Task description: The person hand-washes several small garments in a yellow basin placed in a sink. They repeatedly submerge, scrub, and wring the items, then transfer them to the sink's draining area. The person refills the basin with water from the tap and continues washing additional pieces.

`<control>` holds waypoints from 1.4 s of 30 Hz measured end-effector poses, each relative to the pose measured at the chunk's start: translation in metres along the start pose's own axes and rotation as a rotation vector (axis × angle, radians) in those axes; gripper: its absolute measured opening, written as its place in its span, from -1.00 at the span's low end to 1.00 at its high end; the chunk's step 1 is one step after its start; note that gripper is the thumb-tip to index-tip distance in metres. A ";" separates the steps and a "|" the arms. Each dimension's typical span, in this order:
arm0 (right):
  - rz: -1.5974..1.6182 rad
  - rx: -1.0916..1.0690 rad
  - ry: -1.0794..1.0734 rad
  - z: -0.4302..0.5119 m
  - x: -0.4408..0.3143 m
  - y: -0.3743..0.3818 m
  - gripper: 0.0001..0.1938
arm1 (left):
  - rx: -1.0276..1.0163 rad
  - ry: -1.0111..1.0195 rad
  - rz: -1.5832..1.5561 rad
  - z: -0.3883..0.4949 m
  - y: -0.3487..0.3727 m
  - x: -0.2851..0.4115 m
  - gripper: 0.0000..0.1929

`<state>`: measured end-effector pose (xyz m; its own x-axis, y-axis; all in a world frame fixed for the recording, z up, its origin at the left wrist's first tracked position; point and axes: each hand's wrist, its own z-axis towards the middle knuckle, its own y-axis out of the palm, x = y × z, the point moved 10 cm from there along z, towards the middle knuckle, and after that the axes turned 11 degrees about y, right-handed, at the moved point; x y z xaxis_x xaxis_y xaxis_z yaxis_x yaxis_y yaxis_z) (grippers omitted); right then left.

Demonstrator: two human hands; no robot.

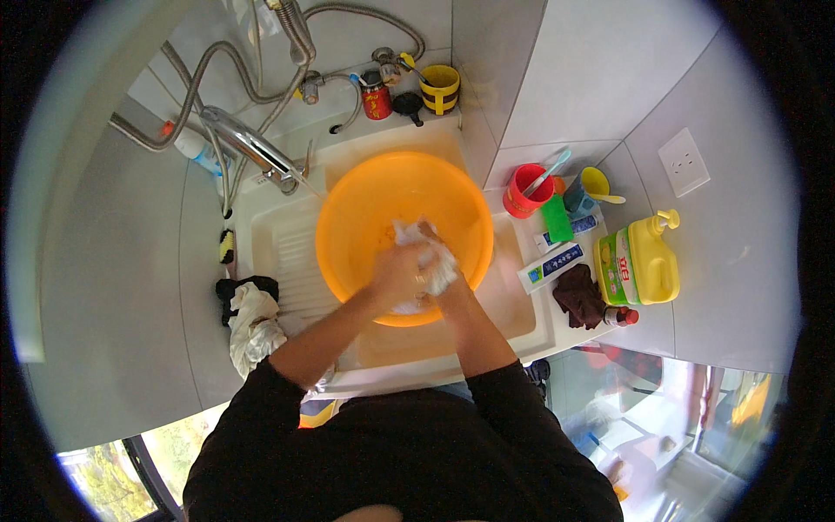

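Note:
In the orange plastic basin (404, 171), a wet white cloth (441, 269) is bunched between my two hands. My left hand (399, 269) is blurred and grips the cloth from the left side. On the other side, my right hand (451, 292) is largely wrapped by the cloth, so most of its fingers are hidden. More white fabric shows low in the basin under my wrists. The basin stands tilted in a white sink (515, 307), overlapping the ribbed washboard (297, 251) on its left.
A chrome faucet (251, 145) reaches over the upper left. White and black cloths (251, 320) lie at the left edge. Along the right ledge are a red cup (520, 196), a green sponge (556, 218), a toothpaste box (553, 267), a dark cloth (577, 297) and a yellow detergent jug (652, 264).

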<state>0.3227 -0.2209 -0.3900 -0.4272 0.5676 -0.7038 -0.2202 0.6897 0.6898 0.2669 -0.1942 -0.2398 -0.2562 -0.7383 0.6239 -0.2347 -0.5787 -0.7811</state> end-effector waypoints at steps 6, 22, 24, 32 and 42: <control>0.212 0.474 0.323 -0.018 -0.018 -0.026 -0.49 | 0.209 -0.264 0.097 0.043 -0.026 -0.141 -0.56; -2.008 0.105 0.470 -0.063 0.002 0.012 -0.25 | 0.045 -0.626 -0.050 0.028 0.042 -0.227 -0.24; -1.991 0.110 0.519 -0.060 -0.007 0.017 -0.32 | 0.162 -0.621 -0.504 0.024 0.046 -0.214 -0.29; -0.833 -0.241 -0.008 -0.078 -0.043 0.099 -0.37 | 0.346 -0.202 -0.873 -0.038 -0.060 -0.081 -0.71; -1.551 -0.130 -0.168 -0.092 -0.107 0.144 -0.49 | -0.048 -0.394 -0.680 -0.079 -0.074 -0.066 -0.59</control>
<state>0.2558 -0.2235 -0.2002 0.3769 -0.5852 -0.7180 -0.4109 0.5891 -0.6958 0.2276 -0.0751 -0.2214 0.3074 -0.3016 0.9025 -0.2634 -0.9383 -0.2239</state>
